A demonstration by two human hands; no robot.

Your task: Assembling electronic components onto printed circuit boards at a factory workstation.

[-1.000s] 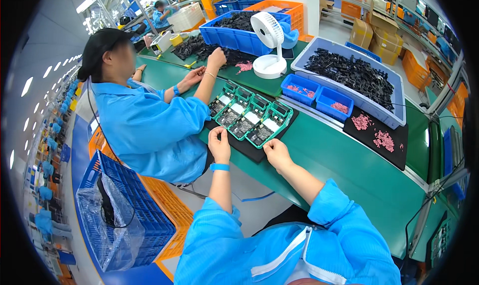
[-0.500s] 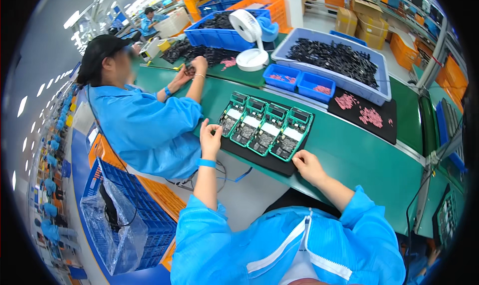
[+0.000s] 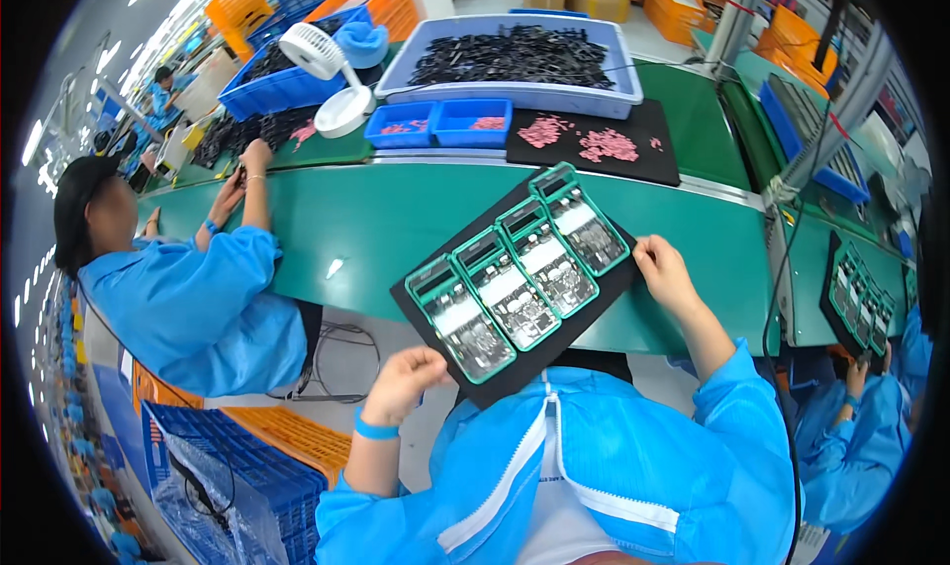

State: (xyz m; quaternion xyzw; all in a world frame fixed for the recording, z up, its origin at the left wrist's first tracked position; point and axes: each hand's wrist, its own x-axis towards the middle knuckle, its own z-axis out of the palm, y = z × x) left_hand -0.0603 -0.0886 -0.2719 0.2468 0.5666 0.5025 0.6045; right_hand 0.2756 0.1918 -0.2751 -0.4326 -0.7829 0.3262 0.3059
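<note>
Both the left hand (image 3: 404, 380) and the right hand (image 3: 665, 273) are gripping opposite ends of a black tray (image 3: 604, 286) carrying four green-framed circuit boards (image 3: 518, 270), partly overhanging the green table (image 3: 376, 219). Behind it, a large blue bin (image 3: 614, 88) is holding black parts, two small blue bins (image 3: 438, 125) are holding pink pieces, and a white fan (image 3: 327, 65) is standing beside them.

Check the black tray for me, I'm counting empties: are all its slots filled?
Filled: the black tray carries four green-framed boards side by side.

green bench (image 3: 396, 219), black tray (image 3: 594, 293), black mat (image 3: 594, 159), blue bins (image 3: 440, 125)

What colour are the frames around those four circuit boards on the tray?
Green frames, on a flat black tray; the head view shows them.
</note>
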